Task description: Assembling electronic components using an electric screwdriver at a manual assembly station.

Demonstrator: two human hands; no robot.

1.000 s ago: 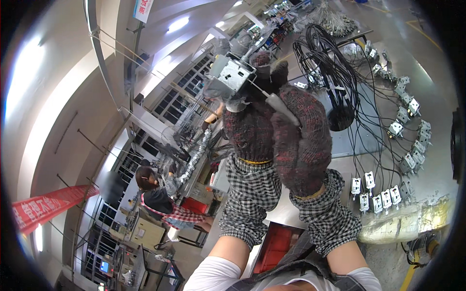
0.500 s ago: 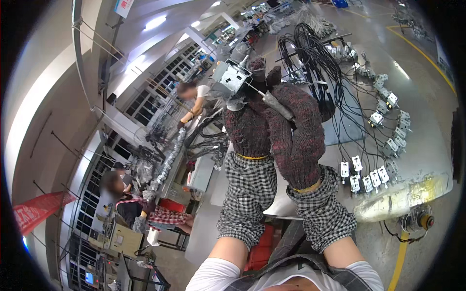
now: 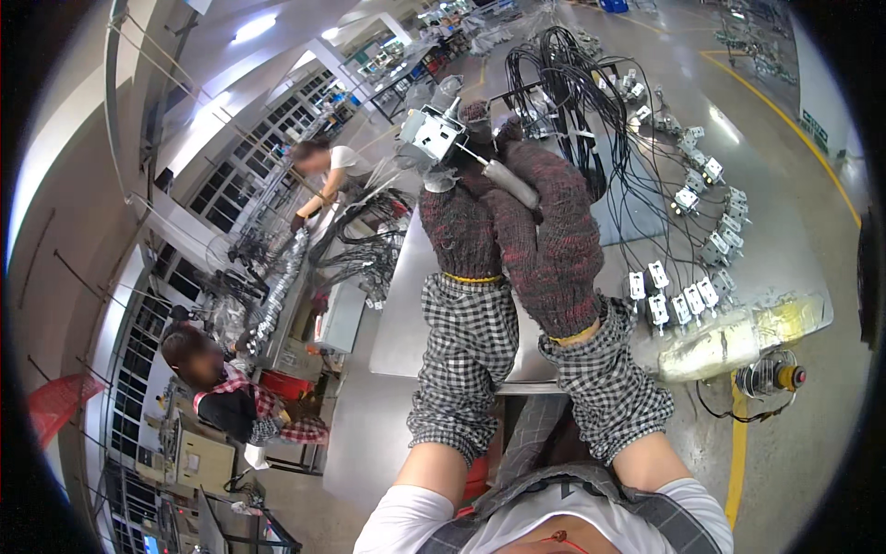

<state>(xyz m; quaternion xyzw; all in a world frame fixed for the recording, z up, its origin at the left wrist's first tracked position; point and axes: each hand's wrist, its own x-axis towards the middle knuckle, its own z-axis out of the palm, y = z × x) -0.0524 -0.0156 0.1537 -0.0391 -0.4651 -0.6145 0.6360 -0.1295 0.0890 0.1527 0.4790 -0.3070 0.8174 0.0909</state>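
Observation:
Both my hands wear dark brown-red knitted gloves and are raised over the metal table. My left hand (image 3: 459, 226) is closed around a small silver metal box-shaped part (image 3: 431, 136) with square openings; clear plastic wraps its fingertips. My right hand (image 3: 554, 231) is closed on a thin-shafted tool with a grey handle (image 3: 510, 184), like a screwdriver. The tool's shaft points up-left and meets the side of the metal part; the exact contact is too small to tell. Some right fingers are hidden behind the hand.
A bundle of black cables (image 3: 563, 83) lies beyond my right hand. Their metal end pieces (image 3: 699, 300) fan out along the table's right side. A plastic-wrapped yellowish pad (image 3: 738, 342) is at the right corner, near a small fan (image 3: 775, 374). Two people work at the benches on the left.
The whole view has shifted slightly, so the scene sits further left. Both hands keep the same grips on the metal part and the tool. The nearer person on the left has shifted posture.

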